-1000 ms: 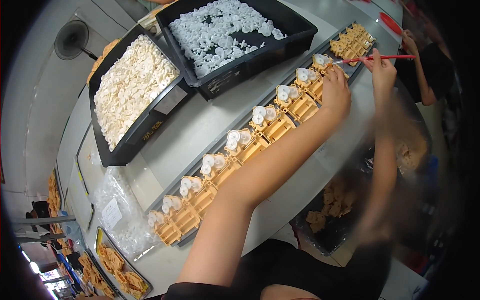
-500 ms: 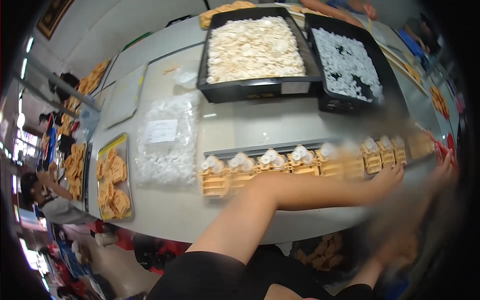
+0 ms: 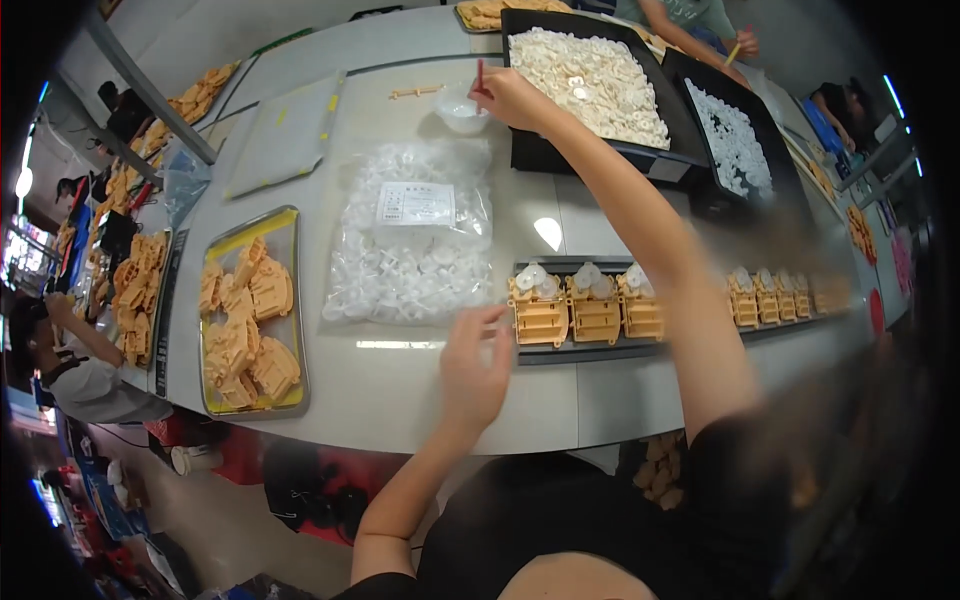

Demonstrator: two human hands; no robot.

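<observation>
My right hand (image 3: 508, 100) reaches to the far side of the table, closed around a thin red stick (image 3: 480, 76). It is at the rim of a small translucent bowl (image 3: 460, 110); the stick's lower end is hard to make out. Nearer me, my left hand (image 3: 475, 368) hovers with its fingers apart, holding nothing. It is just left of a row of tan plastic casings (image 3: 541, 322), which stand in a long grey holder (image 3: 535, 356). White gears (image 3: 588, 277) sit on top of the casings. My right forearm hides the middle of the row.
A clear bag of white parts (image 3: 405, 270) lies left of the row. Farther left, a metal tray (image 3: 305, 350) holds tan casings. Two black bins (image 3: 560, 153) with cream and white pieces stand at the back right. Other people sit around the table.
My right hand has swung from the far right to the bowl at the back, carrying the red stick. My left hand has moved from the row's right part to its left end.
</observation>
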